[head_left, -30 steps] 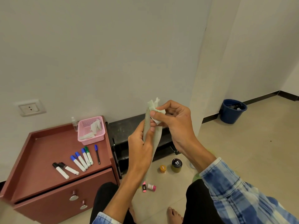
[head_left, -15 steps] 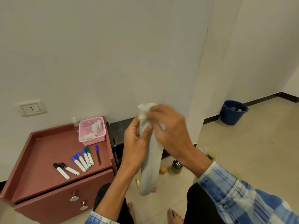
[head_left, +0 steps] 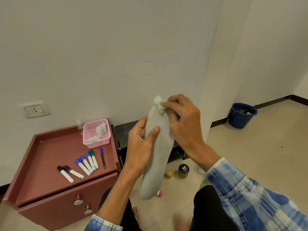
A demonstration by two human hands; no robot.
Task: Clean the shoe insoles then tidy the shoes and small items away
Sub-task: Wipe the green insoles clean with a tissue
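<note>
Gripping the grey insole [head_left: 155,164] around its middle with the left hand [head_left: 138,150], thumb lying across its face, and holding it upright in the air above the floor [head_left: 250,155]. Pinching a crumpled white wipe [head_left: 158,101] with the right hand [head_left: 183,124] — pressing it against the insole's top end. Noting markers [head_left: 83,165] lying on the red counter [head_left: 48,150] beside a pink basket [head_left: 90,142].

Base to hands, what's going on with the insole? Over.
Left hand grips grey insole upright. Right hand pinches white wipe at its top end. Nothing in the way.
</note>
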